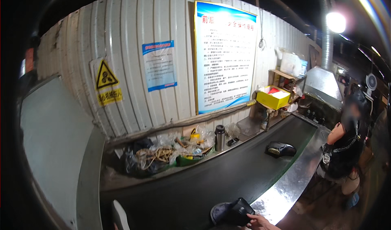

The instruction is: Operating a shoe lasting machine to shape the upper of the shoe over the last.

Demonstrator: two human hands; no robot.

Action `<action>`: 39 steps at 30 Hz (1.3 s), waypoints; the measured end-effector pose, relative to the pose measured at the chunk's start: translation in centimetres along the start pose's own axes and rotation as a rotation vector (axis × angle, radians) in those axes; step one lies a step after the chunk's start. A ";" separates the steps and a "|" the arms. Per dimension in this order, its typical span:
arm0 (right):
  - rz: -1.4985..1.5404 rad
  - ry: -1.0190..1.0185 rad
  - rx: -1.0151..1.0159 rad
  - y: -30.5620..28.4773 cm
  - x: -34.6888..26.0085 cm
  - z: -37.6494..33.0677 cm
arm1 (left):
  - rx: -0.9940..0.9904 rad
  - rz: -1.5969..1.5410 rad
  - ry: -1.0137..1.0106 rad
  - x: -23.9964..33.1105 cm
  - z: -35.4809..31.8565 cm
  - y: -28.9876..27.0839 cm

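Observation:
At the lower edge my right hand (260,221) pinches the side of a black shoe (240,211); its thumb and fingertips show against the dark leather. The shoe has a greyish, rounded end facing left and is over the near side of a dark conveyor belt (195,177). A pale shoe sole (119,215) stands on edge at the lower left. Only a sliver of my left hand (116,227) shows beside it, gripping the sole; most of that hand is cut off. Farther along the belt lies another black shoe (281,149), its light end toward me.
A metal ledge (285,189) runs along the belt's right side, where another person (346,140) stands. Along the wall lie a heap of bags and cords (163,154), a steel flask (220,138) and a yellow box (273,97). A metal hood (324,85) hangs over the far end.

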State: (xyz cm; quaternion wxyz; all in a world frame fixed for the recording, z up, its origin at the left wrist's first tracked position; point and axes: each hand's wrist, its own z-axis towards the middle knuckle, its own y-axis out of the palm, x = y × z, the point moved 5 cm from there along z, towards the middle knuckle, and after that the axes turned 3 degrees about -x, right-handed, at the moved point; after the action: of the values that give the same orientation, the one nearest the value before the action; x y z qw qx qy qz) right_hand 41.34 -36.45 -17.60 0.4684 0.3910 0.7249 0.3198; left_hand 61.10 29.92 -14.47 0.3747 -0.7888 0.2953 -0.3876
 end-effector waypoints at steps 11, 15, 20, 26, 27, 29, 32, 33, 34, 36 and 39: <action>0.190 -0.064 0.283 -1.8 -2.2 -2.4 | 0.393 0.464 1.026 17.6 -26.3 10.9; 0.156 -0.070 0.337 -3.0 -2.5 -4.4 | 0.354 0.449 1.333 20.3 -35.5 18.3; -0.044 -0.020 0.288 -4.3 -3.4 -6.2 | 0.405 0.267 1.546 21.3 -41.9 24.5; -0.052 -0.065 0.419 -4.9 -4.6 -9.6 | -0.084 0.038 1.599 22.6 -41.2 26.1; -0.100 -0.051 0.466 -4.7 -4.7 -10.5 | -0.046 -0.016 1.595 22.9 -40.7 25.2; -0.156 -0.031 0.449 -3.3 -5.3 -11.4 | -0.209 -0.560 1.085 23.4 -37.5 23.5; -0.352 -0.211 0.275 -0.1 -6.4 -13.2 | -0.668 -1.173 0.329 23.2 -32.4 23.8; -0.763 -0.281 0.233 1.3 -7.0 -14.3 | -0.836 -1.370 0.063 22.8 -31.1 24.2; -1.174 -0.359 0.206 2.6 -7.0 -15.1 | -0.872 -1.475 -0.120 22.1 -30.1 24.3; -1.618 -0.329 -0.176 5.0 -4.7 -16.4 | -0.853 -1.266 -0.224 20.1 -27.9 24.3; -1.861 -0.585 -0.534 6.7 0.7 -16.7 | -0.729 -1.140 -0.045 18.2 -25.8 24.6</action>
State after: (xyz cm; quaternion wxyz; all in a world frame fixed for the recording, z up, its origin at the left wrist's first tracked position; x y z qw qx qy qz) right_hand 27.40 -34.14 -6.38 0.7632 -0.3841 0.5033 -0.1290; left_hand 44.86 -6.55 -16.71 -0.1723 -0.9051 -0.0628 -0.3835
